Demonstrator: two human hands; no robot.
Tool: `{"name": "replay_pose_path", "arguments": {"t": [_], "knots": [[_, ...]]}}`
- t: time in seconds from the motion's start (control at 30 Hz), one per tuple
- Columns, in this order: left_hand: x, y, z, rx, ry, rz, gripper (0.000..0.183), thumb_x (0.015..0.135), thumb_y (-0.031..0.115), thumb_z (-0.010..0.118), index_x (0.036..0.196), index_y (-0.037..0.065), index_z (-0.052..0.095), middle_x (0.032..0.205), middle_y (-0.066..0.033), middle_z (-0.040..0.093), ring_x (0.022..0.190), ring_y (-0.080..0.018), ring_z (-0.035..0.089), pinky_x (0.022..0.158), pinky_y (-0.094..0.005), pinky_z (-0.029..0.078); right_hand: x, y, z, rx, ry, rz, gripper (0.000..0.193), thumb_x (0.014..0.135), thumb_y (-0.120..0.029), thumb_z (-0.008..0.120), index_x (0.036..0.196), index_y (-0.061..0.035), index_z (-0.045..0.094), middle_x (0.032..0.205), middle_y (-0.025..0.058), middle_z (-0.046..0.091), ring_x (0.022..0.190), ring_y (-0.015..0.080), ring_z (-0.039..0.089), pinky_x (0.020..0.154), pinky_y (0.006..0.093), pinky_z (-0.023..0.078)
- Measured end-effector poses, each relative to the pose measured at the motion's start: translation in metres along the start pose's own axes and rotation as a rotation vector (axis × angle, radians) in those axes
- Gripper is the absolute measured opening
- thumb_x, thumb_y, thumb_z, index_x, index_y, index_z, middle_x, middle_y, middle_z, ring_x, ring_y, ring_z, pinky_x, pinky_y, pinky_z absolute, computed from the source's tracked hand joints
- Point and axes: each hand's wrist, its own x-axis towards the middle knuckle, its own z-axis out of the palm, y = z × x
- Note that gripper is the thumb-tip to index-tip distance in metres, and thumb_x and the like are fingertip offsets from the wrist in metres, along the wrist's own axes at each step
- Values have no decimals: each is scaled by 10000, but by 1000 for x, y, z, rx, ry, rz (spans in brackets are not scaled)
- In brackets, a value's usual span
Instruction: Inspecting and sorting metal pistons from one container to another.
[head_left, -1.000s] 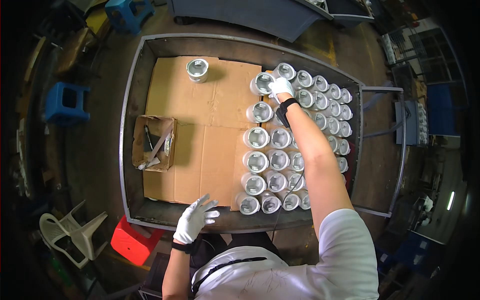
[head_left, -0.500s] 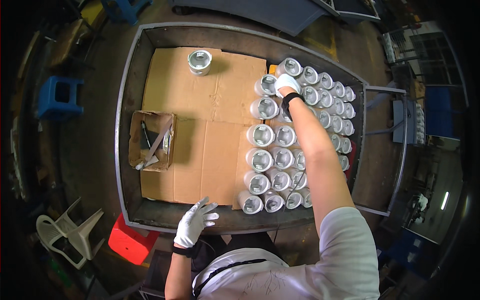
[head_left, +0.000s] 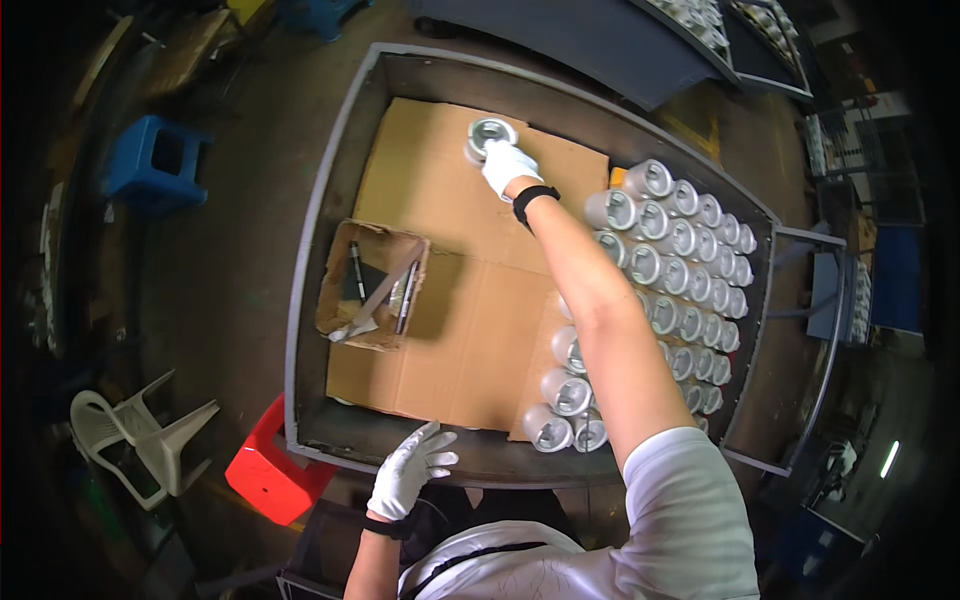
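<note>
A single cup-shaped silvery metal part (head_left: 489, 132) stands on the brown cardboard (head_left: 470, 220) at the far side of the cart. My gloved right hand (head_left: 508, 168) reaches out to it with fingers closed at its near rim; the fingertips are partly hidden. Over the cart's near edge hovers my gloved left hand (head_left: 408, 475), fingers apart and holding nothing. Rows of similar metal parts (head_left: 645, 264) fill the cart's right side, and my right forearm covers some of them.
Raised walls (head_left: 305, 300) surround the metal cart. On its left sits a cardboard box (head_left: 420, 290) with pens and a flat strip. A red stool (head_left: 270, 475), a white chair (head_left: 150, 445) and a blue stool (head_left: 155, 160) stand on the floor.
My right hand has moved left from the rows of parts to the lone part at the far side. My left hand stays open near the edge. The whole view has shifted and turned.
</note>
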Motion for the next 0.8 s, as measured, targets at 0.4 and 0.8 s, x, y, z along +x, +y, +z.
{"name": "replay_pose_path", "arguments": {"t": [0.4,0.8], "knots": [[-19,12,-6,71,-60,53,623,981,409,488,1443,7,373,1368,-203,519,1036,-253,626,832,-330,505,-98,19,-14,1383,-341,400,118,858,-228,619,912,-126,597,602,1,509,438,124,461,386,276,377],[11,47,116,313,-187,54,577,1020,437,404,1467,81,322,1079,-237,643,788,-250,662,722,-329,533,-318,8,-75,2162,-609,778,237,1013,-228,418,859,-133,570,665,-46,557,424,93,462,353,258,360]]}}
